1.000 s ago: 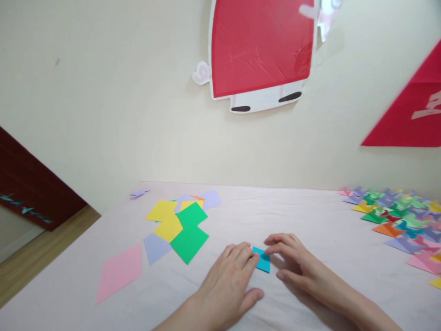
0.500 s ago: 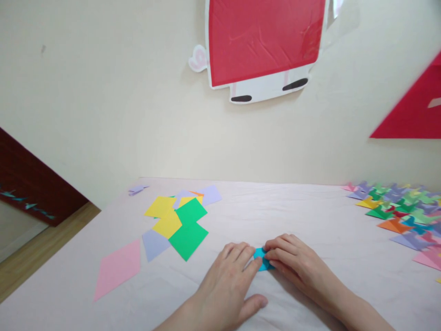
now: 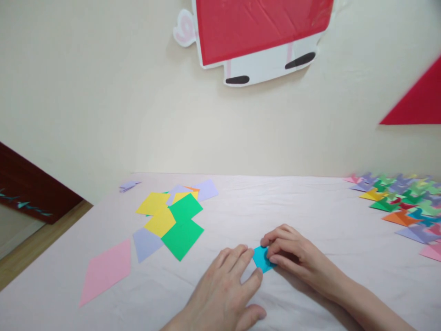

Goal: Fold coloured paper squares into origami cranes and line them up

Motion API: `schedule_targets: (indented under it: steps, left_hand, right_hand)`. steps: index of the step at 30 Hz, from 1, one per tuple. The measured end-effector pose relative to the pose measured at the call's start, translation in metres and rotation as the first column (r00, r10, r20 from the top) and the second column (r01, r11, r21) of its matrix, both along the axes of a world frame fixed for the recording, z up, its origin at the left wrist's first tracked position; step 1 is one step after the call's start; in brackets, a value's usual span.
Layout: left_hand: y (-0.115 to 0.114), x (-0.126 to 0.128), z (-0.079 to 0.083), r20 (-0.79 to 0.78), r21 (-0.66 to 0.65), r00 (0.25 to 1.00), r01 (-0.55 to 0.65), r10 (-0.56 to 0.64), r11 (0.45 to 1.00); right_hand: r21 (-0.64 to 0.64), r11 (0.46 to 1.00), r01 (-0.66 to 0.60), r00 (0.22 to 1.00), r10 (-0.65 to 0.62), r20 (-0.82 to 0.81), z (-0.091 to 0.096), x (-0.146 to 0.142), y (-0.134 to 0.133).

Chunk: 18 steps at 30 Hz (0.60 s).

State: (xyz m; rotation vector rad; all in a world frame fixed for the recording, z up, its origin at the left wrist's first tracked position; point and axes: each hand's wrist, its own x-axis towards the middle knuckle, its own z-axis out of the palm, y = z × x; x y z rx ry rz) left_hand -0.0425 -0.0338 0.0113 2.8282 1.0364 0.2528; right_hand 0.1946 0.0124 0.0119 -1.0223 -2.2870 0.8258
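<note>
Blue paper point(image 3: 261, 258) lies on the pale cloth point(image 3: 223, 216), near side, a bit R of centre, btwn the two hands. It sits skewed: one corner pts near, visible L edge slants from far L to near R. Long axis can't be told, as its R part is under the R hand point(image 3: 299, 253). R thumb & fingers are bunched over that part, in contact w/ it; whether they pinch the paper or just press, can't tell. L hand point(image 3: 229, 280) is palm down, fingers apart, clamped on nothing, fingertips at the paper's L edge, thumb out to the near side. Both forearms cut off at the near edge of view. Wall cut-out point(image 3: 265, 46) cropped at top, red shape point(image 3: 418, 103) cropped at R. Folded pieces point(image 3: 399, 217) at far R overlap, blurry at the far end, some out of view. Table's far edge meets the wall point(image 3: 103, 92); its L edge runs diag. from far to near L. Cloth shows beyond the hands up to the wall, & btwn the L hand and the green sheets point(image 3: 182, 239). Yellow sheets point(image 3: 160, 223) overlap just L of those; pink sheet point(image 3: 107, 271) nearest on the L, well apart from the hands.
</note>
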Motion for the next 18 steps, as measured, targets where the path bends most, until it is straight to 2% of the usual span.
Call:
schedule_targets:
  steps: [4,18]
  left_hand:
    - [-0.002,0.001,0.001,0.029,0.0,1.0,0.002,-0.002,1.0]
    - [-0.003,0.007,0.008,0.065,-0.031,0.998,0.002,0.0,1.0]
  right_hand:
    - [-0.049,0.997,0.062,0.998,-0.062,0.011,0.002,-0.009,-0.001]
    - [0.057,0.991,0.119,0.991,-0.122,0.048,0.002,-0.018,-0.006]
